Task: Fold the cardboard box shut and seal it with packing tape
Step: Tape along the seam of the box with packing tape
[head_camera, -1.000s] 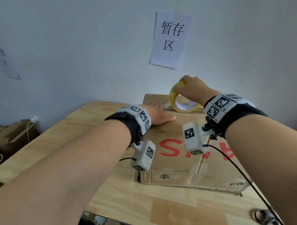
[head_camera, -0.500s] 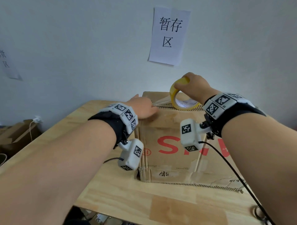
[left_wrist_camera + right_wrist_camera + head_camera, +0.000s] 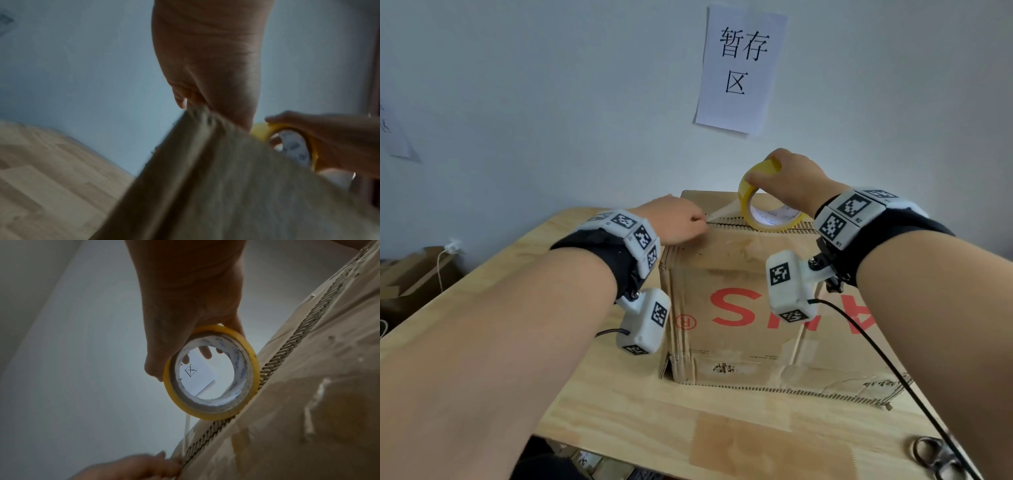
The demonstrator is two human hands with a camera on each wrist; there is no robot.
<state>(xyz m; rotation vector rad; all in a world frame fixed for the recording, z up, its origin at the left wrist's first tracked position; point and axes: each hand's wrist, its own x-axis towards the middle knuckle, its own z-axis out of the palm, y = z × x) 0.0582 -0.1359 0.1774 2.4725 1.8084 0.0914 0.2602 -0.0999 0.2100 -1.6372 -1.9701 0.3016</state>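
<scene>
now at the taping step. cardboard box sits on the wooden table, flaps folded down, centre seam running left to right across the top under both hands. right hand grasps the yellow tape roll from above, fingers curled over the rim and into the core, roll standing on edge and touching the seam. left hand pinches the free tape end at the left edge of the box top, fingertips closed on it right at the corrugated edge. a short clear strip is stretched between the two hands, lifted off the cardboard. to do this well, i judge: anchor the end first, wrapped a little over the left side wall and pressed flat, then draw the roll rightward along the seam, keeping the strip taut and centred so both flaps catch. risk is the strip drifting off the seam or sticking with wrinkles. scissors lie near the table's front right corner, ready for the cut.
</scene>
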